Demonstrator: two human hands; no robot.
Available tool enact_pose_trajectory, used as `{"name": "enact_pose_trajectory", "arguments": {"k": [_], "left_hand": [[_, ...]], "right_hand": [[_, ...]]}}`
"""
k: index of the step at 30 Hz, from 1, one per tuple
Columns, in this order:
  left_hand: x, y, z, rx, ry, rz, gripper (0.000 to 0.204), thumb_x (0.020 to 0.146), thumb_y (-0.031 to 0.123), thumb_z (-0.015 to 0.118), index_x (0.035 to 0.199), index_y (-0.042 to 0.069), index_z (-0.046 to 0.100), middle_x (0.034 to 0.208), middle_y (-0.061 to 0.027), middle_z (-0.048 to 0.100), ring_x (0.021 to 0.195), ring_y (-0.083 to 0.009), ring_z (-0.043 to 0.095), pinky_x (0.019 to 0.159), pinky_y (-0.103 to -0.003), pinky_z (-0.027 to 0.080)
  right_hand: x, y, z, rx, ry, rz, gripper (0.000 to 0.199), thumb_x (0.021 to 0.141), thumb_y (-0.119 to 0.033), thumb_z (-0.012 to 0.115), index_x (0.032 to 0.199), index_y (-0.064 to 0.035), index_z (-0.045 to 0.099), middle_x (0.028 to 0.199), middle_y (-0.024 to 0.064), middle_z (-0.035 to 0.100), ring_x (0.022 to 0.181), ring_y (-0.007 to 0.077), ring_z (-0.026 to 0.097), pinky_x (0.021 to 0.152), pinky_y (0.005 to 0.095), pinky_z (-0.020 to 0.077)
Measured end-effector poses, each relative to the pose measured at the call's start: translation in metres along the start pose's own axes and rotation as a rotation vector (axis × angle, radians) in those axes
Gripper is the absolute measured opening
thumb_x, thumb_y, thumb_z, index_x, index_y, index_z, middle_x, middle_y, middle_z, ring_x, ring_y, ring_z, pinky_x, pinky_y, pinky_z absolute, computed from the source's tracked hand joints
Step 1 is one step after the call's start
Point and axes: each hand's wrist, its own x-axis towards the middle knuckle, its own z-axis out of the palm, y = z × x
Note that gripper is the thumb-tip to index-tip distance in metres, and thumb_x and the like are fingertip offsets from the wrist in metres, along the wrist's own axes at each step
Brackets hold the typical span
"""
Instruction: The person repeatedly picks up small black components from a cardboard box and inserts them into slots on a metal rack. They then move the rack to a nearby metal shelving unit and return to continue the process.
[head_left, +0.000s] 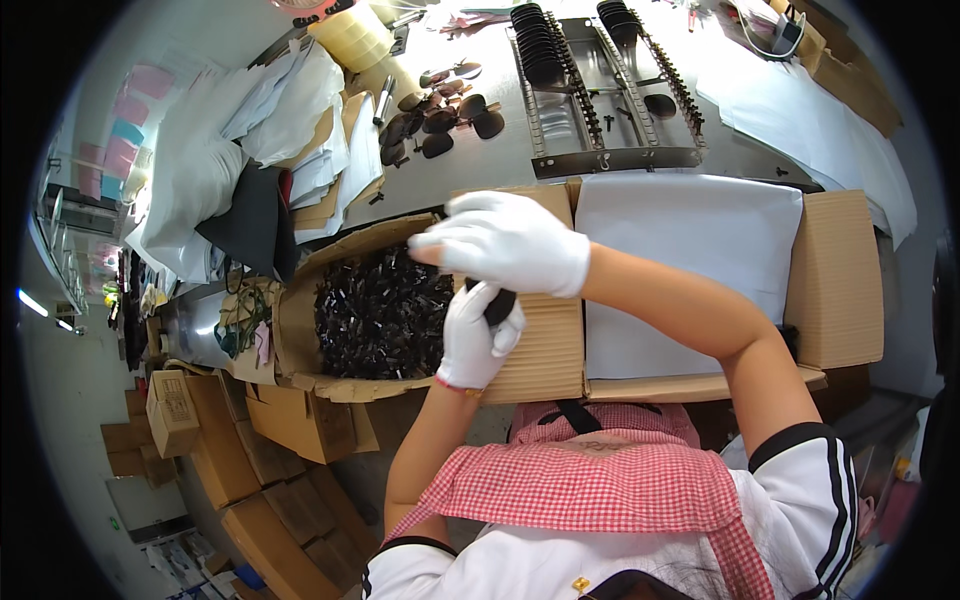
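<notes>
- Your left hand, in a white glove, grasps a dark rounded piece between its bent fingers.
- Your right hand, also gloved, is just above the left in view, its fingers pointing left; you cannot tell here whether they grip anything.
- Left of your left fingers, a cardboard box holds a heap of shiny dark pieces.
- Right of your fingers, a white sheet covers most of a second carton.
- Beyond your fingers, the table carries loose tinted lenses and, farther right, a metal rack bearing rows of dark discs.
</notes>
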Motion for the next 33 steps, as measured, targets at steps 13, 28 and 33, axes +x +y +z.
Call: {"name": "enact_pose_trajectory", "arguments": {"k": [13, 28, 33], "left_hand": [[-0.022, 0.065, -0.049, 0.396, 0.054, -0.180, 0.030, 0.094, 0.016, 0.057, 0.110, -0.009, 0.058, 0.098, -0.0143, 0.066, 0.081, -0.0243, 0.069, 0.070, -0.031, 0.059], [0.300, 0.153, 0.047, 1.864, -0.018, 0.573, 0.095, 0.079, 0.056, 0.072, 0.139, -0.010, 0.042, 0.126, -0.0287, 0.059, 0.121, -0.0403, 0.054, 0.102, -0.041, 0.044], [0.343, 0.163, 0.067, 1.825, -0.230, 0.720, 0.054, 0.067, 0.044, 0.083, 0.093, -0.001, 0.072, 0.092, -0.0161, 0.072, 0.083, -0.0262, 0.069, 0.077, -0.036, 0.053]], "right_hand": [[0.023, -0.055, 0.020, 0.225, -0.493, 0.536, 0.050, 0.065, -0.016, 0.082, 0.110, -0.0069, 0.063, 0.107, 0.0184, 0.060, 0.100, 0.0376, 0.065, 0.079, 0.0448, 0.0559], [-0.099, 0.102, -0.112, -0.356, 0.228, 0.679, 0.032, 0.073, -0.010, 0.075, 0.103, -0.0126, 0.063, 0.118, 0.0089, 0.059, 0.102, 0.0300, 0.063, 0.086, 0.0384, 0.0544], [-0.119, 0.135, -0.111, -0.460, 0.383, 0.900, 0.031, 0.076, -0.011, 0.073, 0.105, -0.0123, 0.060, 0.110, 0.0079, 0.059, 0.092, 0.0294, 0.065, 0.078, 0.0376, 0.0564]]}}
